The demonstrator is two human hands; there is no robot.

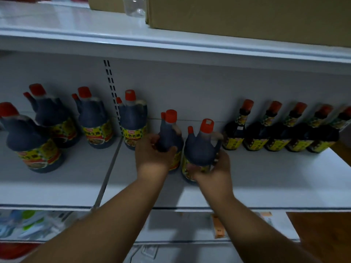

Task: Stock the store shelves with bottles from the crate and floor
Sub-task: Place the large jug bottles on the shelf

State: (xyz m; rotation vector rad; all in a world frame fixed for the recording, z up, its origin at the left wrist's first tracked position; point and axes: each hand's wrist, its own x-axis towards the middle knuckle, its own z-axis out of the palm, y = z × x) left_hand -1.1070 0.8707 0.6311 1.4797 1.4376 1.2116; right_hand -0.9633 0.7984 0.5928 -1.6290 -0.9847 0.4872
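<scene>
1. We had both hands on the middle shelf (266, 168), a white board with a white back panel, each one holding a dark sauce bottle with a red cap and a yellow label.
2. Our left hand (152, 156) was clamped on the left bottle (170, 133), fingers and thumb curled round its shoulder; the bottle stood upright, further back on the shelf.
3. Our right hand (212, 168) was clamped on the right bottle (200, 149), gripping low round its labelled body. Whether its base touched the shelf we could not tell.
4. The two held bottles stood just beside each other, near the middle of the shelf.
5. To the left stood four more jug bottles (95, 118) of the same kind, one of them nearer the front edge, the others toward the back panel.
6. To the right ran a row of slimmer bottles (275, 133) with red caps and yellow labels, close together along the back.
7. On the shelf above lay a cardboard box (247, 16) and a clear plastic bottle (134, 6).
8. Below, a lower shelf held blurred packaged goods (28, 224) that we could not make out.
</scene>
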